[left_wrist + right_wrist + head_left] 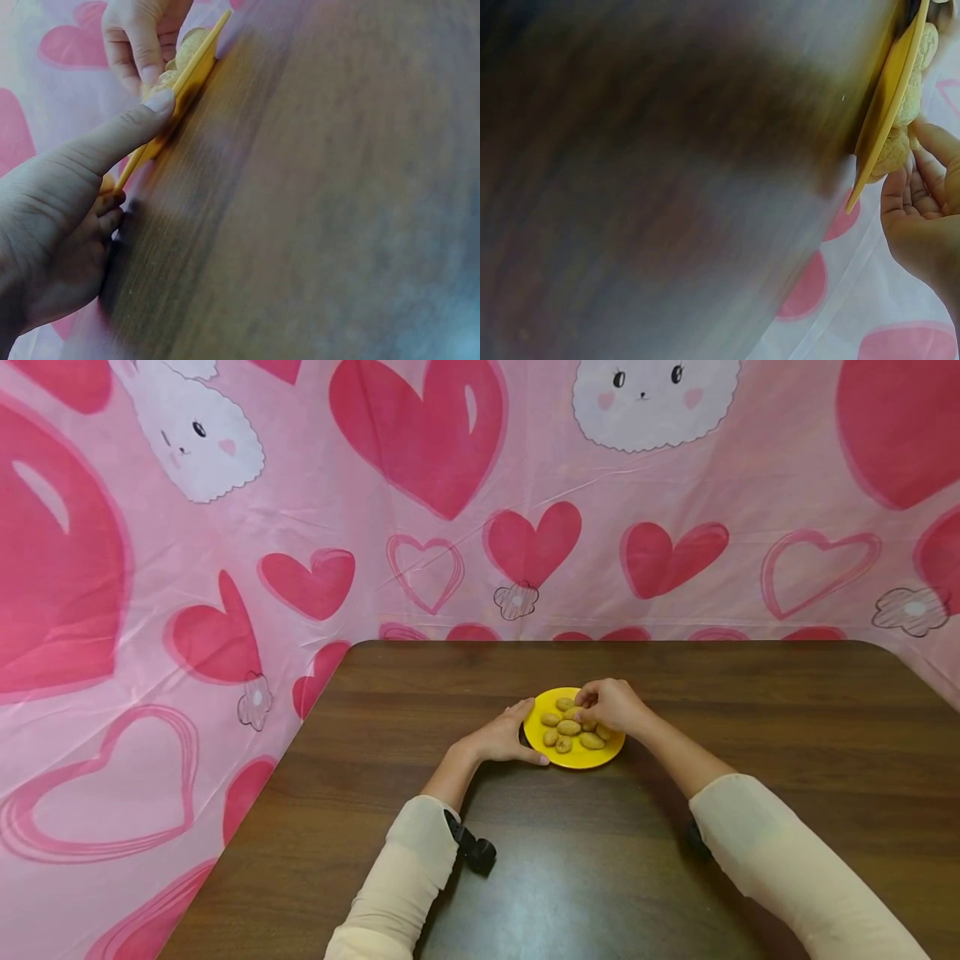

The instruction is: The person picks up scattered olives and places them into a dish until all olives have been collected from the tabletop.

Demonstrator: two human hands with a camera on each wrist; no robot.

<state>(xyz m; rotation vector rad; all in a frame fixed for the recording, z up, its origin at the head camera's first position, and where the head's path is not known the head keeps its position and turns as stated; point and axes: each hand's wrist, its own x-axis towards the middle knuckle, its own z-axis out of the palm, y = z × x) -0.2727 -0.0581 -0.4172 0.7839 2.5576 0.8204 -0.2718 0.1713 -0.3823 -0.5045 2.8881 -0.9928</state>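
Observation:
A round yellow plate [583, 760] lies on the table with several tan, oval, rough-surfaced pieces [568, 727] on it; their exact kind is unclear. My left hand [501, 737] holds the plate's left side, the thumb along the near rim and the other fingers around the farther edge. In the left wrist view that thumb [124, 135] presses on the rim. From the right, my right hand [617, 706] reaches over the plate, thumb and fingers pinching one oval piece among the others. The right wrist view shows those fingertips against the pieces [892, 152], partly hiding what they hold.
The brown wooden table [420, 677] extends around the plate on all sides. Behind it and to the left hangs a pink cloth [360, 468] printed with hearts. A black wrist camera [477, 853] sits at the left forearm, close above the table.

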